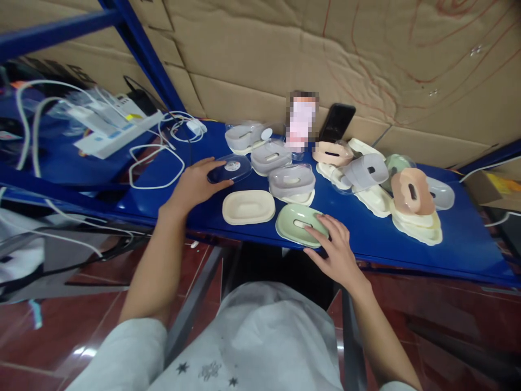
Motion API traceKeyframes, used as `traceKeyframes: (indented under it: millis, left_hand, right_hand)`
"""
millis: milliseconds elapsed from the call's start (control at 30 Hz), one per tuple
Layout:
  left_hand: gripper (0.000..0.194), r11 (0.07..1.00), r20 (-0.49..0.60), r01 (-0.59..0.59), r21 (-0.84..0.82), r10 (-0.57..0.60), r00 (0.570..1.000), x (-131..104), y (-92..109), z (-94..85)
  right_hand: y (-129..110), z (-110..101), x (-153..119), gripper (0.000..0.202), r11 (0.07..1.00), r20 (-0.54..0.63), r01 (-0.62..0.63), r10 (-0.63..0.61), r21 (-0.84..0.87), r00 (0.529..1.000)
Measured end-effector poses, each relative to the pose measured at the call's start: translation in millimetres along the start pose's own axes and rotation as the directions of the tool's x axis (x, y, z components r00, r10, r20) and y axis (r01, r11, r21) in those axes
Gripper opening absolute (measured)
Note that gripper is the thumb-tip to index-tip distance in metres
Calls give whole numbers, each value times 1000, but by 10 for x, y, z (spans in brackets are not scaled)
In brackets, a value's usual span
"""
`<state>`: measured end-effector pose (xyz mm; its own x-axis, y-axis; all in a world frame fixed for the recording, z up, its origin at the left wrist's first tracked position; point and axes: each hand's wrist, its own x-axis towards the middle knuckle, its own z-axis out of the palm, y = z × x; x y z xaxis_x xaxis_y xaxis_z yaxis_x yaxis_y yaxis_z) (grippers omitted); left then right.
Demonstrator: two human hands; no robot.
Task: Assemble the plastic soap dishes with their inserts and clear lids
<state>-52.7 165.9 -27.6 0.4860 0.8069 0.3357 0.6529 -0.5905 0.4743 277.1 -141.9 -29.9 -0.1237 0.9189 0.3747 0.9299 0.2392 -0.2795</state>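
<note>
At the table's left, my left hand has its fingers and thumb around the end of a clear plastic lid with a round white label. My right hand grips the right end of a light green oval soap dish near the front edge, one finger by its centre slot. Beside it lies a cream oval tray, untouched. Just behind are grey soap dishes with clear covers, one on a cream base.
Peach dishes, more grey dishes and cream bases fill the right side of the blue table. A black phone and a blurred-out screen lean against the cardboard. A power strip with white cables lies left.
</note>
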Motion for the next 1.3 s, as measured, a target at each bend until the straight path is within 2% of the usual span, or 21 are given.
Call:
traceKeyframes:
  millis: [67,133,167,233,267,367,467,567,633,800,933,1133,1300]
  left_hand:
    - [54,999,-122,-36,-37,32,992,-39,75,-28]
    - [50,992,-216,-81,-92,59,975,-174,290,-96]
    - [51,985,-228,-105,-134,73,971,-264,434,-132]
    - [51,954,-160,-164,-250,127,979,-452,757,-170]
    - [52,931,-86,-228,-285,212,974,-533,917,-158]
    - [55,849,92,-379,-369,439,894,-659,1304,11]
    - [54,798,153,-445,-406,540,828,-623,1503,263]
    - [57,767,164,-512,-386,604,780,-562,1569,434]
    - [61,751,151,-556,-357,633,759,-557,1582,482]
    - [70,768,80,-543,-341,599,797,-613,1618,516]
    - [70,750,54,-554,-360,610,791,-643,1684,568]
    - [74,733,-29,-575,-363,608,793,-667,1749,630]
    - [67,751,-13,-574,-327,603,797,-692,1721,696]
  right_hand:
    - [3,6,-8,62,999,-3,-21,22,31,1000]
    - [8,2,-22,71,995,-7,-64,65,82,998]
    - [11,-3,-30,76,990,-16,-86,88,112,996]
    - [18,-14,-42,87,982,-64,-104,116,160,991]
    - [20,-21,-41,93,980,-102,-97,116,173,988]
    - [24,-50,-4,106,983,-196,-40,76,179,978]
    - [32,-87,66,102,987,-133,-15,37,160,990]
    - [63,-105,92,87,988,-43,5,1,155,999]
    - [91,-102,70,82,987,-39,18,-12,158,999]
    - [139,-101,18,78,984,-130,-2,25,177,991]
    - [155,-160,50,72,984,-179,-18,50,178,982]
    - [210,-268,81,75,985,-151,4,23,174,988]
    - [256,-186,60,79,984,-44,-5,12,176,999]
